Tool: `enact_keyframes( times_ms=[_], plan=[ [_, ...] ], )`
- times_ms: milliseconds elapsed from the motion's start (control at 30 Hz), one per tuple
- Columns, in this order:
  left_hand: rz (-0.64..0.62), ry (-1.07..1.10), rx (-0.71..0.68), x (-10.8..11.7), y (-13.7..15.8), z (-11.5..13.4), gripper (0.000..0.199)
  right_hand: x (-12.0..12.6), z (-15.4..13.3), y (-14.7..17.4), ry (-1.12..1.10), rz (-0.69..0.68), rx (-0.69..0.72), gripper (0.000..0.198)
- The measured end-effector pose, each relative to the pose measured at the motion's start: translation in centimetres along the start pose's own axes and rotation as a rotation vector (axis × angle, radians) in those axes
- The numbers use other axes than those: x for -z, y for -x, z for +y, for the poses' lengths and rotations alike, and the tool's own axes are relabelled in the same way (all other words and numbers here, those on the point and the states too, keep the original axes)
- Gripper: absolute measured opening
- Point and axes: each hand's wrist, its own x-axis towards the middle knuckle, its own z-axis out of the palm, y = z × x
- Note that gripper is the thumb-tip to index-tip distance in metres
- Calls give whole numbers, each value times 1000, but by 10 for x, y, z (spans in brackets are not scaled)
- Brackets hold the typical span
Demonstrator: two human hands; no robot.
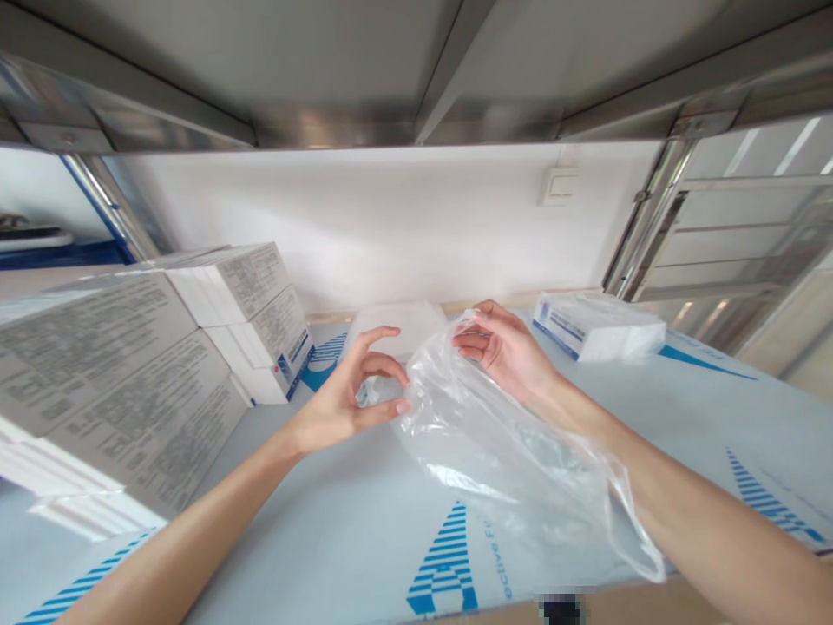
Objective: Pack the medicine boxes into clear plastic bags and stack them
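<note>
A clear plastic bag [482, 443] hangs crumpled between my two hands, its long loose end trailing toward the front edge of the shelf. With the fingertips bent around its upper edge, my right hand [504, 351] grips the bag. On the other side, my left hand [348, 395] has its thumb and middle fingertip closed on the bag's left edge, while the index finger is stretched apart. Behind the hands lies a whitish translucent item [403, 325]; the bag and fingers partly cover it, and its kind is unclear.
Stacked white printed boxes [117, 382] stand at the left on the film-covered shelf [312, 529]. A white box [595, 325] lies at the back right. The metal shelf above [338, 69] hangs low overhead. A wall switch [560, 185] and metal posts [657, 217] are behind.
</note>
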Motion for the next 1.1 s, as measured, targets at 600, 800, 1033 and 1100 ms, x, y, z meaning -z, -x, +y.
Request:
enact_keyframes(
  times_ms=[600,800,1033,1100],
  plan=[
    [-164,-6,84,-9,3,2,53,10,-4,6,-160,140,-77,12],
    [-82,-9,177,-9,1,-7,30,10,-2,5,-185,153,-39,10],
    [-61,-105,235,6,-2,1,16,28,-10,-4,-374,161,12,10],
    [-55,-11,229,9,-3,2,21,33,-13,-6,-379,197,25,8]
  ],
)
